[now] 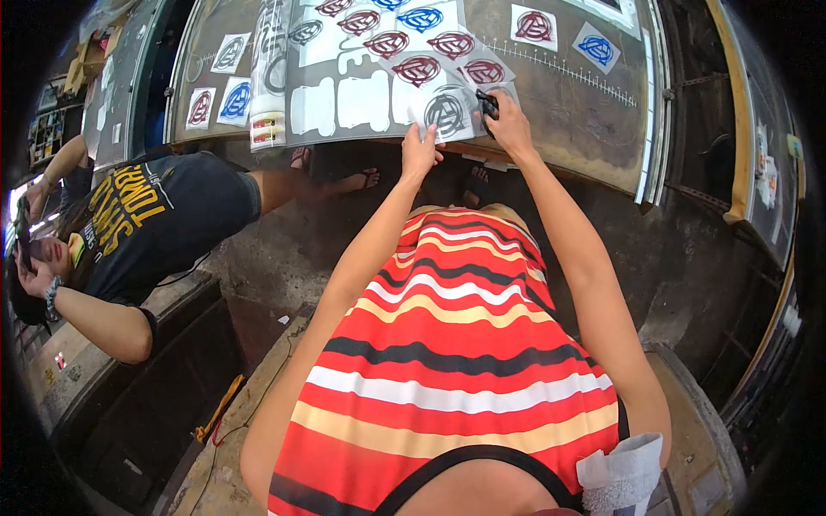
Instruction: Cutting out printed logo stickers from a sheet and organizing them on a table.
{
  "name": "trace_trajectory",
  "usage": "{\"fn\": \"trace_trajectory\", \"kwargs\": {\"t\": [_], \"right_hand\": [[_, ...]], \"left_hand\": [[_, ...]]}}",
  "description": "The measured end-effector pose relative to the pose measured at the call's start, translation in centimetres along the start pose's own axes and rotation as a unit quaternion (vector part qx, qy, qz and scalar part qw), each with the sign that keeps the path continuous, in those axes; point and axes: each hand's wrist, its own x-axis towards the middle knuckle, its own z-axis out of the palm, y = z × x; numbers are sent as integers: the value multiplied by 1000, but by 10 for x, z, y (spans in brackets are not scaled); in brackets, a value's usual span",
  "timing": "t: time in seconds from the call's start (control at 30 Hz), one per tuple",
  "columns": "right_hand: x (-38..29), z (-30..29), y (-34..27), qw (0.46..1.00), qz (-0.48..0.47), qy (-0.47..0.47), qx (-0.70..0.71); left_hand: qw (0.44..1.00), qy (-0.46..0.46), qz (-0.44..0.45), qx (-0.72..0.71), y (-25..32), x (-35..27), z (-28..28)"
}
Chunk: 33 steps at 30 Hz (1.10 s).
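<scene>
Both of my hands are at the near edge of a long table (574, 122). My left hand (421, 151) has its thumb and fingers at the lower edge of a clear film piece (445, 113) with a dark round emblem. My right hand (508, 126) holds a small black-handled tool (488, 106), its exact kind partly hidden by the fingers, at that piece's right side. Above lie clear film pieces with dark red emblems (417, 69) and blue emblems (421, 19), over a sheet with white shapes (363, 102). A roll of clear film (268, 77) lies left of the sheet.
Separate emblem pieces lie on the table at left (233, 101) and right (534, 27). Another person (181, 200) stands at the left, hands raised to the head. A wooden ledge (258, 413) with a cord is near my left side; another table (768, 142) stands at right.
</scene>
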Motion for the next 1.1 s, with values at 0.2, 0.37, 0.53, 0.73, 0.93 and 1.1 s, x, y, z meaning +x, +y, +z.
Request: {"fn": "trace_trajectory", "kwargs": {"t": [0.2, 0.37, 0.53, 0.73, 0.93, 1.1], "right_hand": [[3, 7, 9, 998, -42, -29, -48], [7, 10, 11, 997, -43, -11, -57], [8, 11, 12, 997, -48, -12, -59], [9, 9, 4, 998, -31, -31, -55], [9, 6, 7, 997, -34, -25, -64], [10, 7, 7, 997, -52, -18, -58]], "left_hand": [[1000, 16, -4, 18, 3, 0, 5], [998, 24, 3, 55, 6, 0, 5], [998, 30, -6, 54, 4, 2, 7], [990, 57, -28, 127, 6, -1, -1], [979, 121, -113, 121, -11, -9, -4], [977, -6, -190, -98, -3, -2, -5]]}}
